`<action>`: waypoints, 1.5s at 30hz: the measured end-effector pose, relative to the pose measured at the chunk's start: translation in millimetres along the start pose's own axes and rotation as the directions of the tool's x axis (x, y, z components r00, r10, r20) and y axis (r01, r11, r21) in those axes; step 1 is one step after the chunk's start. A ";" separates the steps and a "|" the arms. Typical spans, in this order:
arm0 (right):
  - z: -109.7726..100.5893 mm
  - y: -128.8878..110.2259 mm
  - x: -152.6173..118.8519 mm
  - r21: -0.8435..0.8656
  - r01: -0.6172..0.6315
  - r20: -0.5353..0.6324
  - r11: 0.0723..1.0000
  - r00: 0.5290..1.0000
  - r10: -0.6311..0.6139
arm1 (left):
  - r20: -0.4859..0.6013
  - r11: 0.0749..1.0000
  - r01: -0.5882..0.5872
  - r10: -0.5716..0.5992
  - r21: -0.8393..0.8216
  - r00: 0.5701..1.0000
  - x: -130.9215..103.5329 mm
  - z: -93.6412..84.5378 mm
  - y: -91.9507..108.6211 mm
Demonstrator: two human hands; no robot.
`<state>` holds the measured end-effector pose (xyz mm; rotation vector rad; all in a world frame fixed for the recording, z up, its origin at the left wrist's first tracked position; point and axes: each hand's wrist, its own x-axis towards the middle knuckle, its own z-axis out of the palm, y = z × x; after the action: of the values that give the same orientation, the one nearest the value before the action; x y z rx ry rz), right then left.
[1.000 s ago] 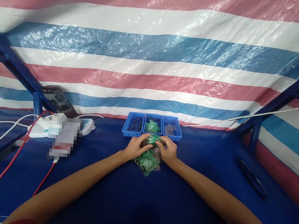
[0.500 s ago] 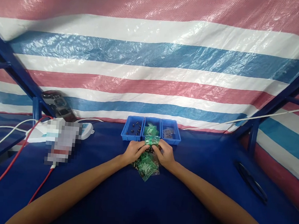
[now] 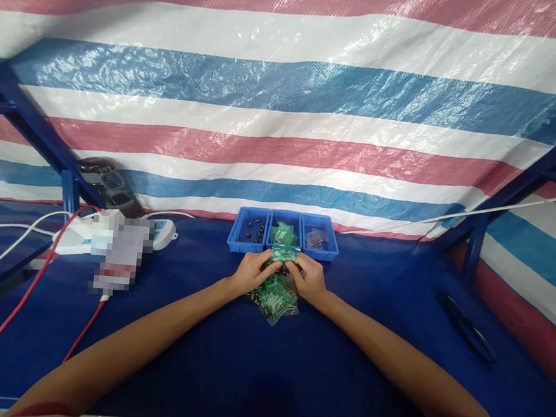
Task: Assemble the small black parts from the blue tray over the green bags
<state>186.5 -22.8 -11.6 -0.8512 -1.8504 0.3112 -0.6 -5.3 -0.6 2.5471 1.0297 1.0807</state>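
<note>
Head view: green packets point(image 3: 274, 302) on blue tabletop point(image 3: 264, 363), striped tarp point(image 3: 285, 125) behind.

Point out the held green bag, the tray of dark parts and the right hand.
Held green bag point(image 3: 286, 253), head view: upper part.
Tray of dark parts point(image 3: 241, 248), head view: front wall.
Right hand point(image 3: 312, 280), head view: its back.

sheet point(image 3: 288, 86): red, white, blue stripes | trays point(image 3: 245, 248): bright blue | packets point(image 3: 276, 299): green | table point(image 3: 331, 382): dark blue

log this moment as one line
left grip: holds green bag; right grip: holds same bag; nearer: bag pile; ahead: three blue trays
</note>
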 end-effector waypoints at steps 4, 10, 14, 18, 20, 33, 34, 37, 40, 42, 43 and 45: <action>0.6 2.6 -1.3 0.010 0.019 0.010 1.000 1.000 -0.019 | 0.019 0.998 -0.015 0.016 -0.064 1.000 -0.2 -0.1 -0.6; -1.0 1.5 0.1 0.030 0.016 0.030 0.999 0.999 -0.017 | -0.013 0.996 -0.053 0.052 -0.073 0.999 0.1 1.2 -0.5; -2.5 -2.0 0.9 0.035 -0.033 -0.004 0.999 0.999 0.033 | -0.029 0.994 -0.102 0.101 -0.030 0.994 -0.2 1.5 0.3; -2.3 -2.8 0.5 0.032 -0.059 -0.041 0.998 0.997 0.060 | -0.005 0.993 -0.115 0.115 0.008 0.993 -0.6 0.6 0.6; -1.6 -1.8 -0.2 0.020 -0.050 -0.042 0.999 0.998 0.051 | 0.011 0.996 -0.085 0.085 0.014 0.996 -0.7 0.1 0.6; -0.3 1.3 -1.5 0.036 0.024 0.009 0.999 1.000 -0.024 | 0.066 0.998 -0.059 0.060 -0.017 0.996 0.4 -1.0 2.8; -0.7 0.9 -1.6 0.044 0.027 0.022 0.999 0.999 -0.028 | 0.066 0.998 -0.059 0.060 -0.021 0.996 0.5 -1.0 2.8; -1.6 -0.2 -1.8 0.051 0.031 0.043 0.998 0.999 -0.033 | 0.053 0.998 -0.054 0.055 -0.023 0.997 0.5 -0.7 2.8; -1.3 -0.8 -1.5 0.039 0.033 0.018 0.999 0.999 -0.034 | 0.028 0.999 -0.047 0.048 -0.018 0.998 0.6 -0.5 2.4; -0.6 -0.7 -1.4 0.024 0.029 -0.003 0.999 1.000 -0.029 | 0.011 0.999 -0.042 0.042 -0.005 0.999 0.4 -0.3 1.5; -0.2 -0.4 -1.4 0.017 0.023 -0.010 1.000 1.000 -0.023 | 0.005 0.999 -0.043 0.042 0.006 0.999 0.2 -0.1 0.9; 0.6 0.6 -1.6 0.006 0.011 -0.008 1.000 1.000 -0.011 | -0.003 0.998 -0.048 0.048 0.032 0.999 -0.5 0.5 -0.6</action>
<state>186.5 -23.3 -13.4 -0.8373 -1.8450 0.3057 -0.8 -5.1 -1.5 2.6085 0.9989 1.0896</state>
